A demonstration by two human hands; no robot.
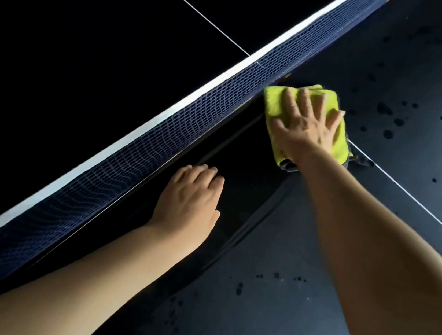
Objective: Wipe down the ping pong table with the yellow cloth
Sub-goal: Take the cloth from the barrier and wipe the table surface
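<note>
Your right hand [305, 127] presses the folded yellow cloth [275, 101] flat on the dark ping pong table [308, 305], fingers spread wide, right beside the net [163, 128] where the white centre line [412, 196] meets it. Your left hand [190, 200] rests on the table near the net, fingers loosely bent, holding nothing. Dark droplets [387, 133] speckle the surface nearby.

A white-edged blue net [143, 151] stands beside scattered dark droplets [384, 108].

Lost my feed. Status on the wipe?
Right hand flat on cloth, beside net. Left hand resting on table. Droplets unwiped, right of cloth.
</note>
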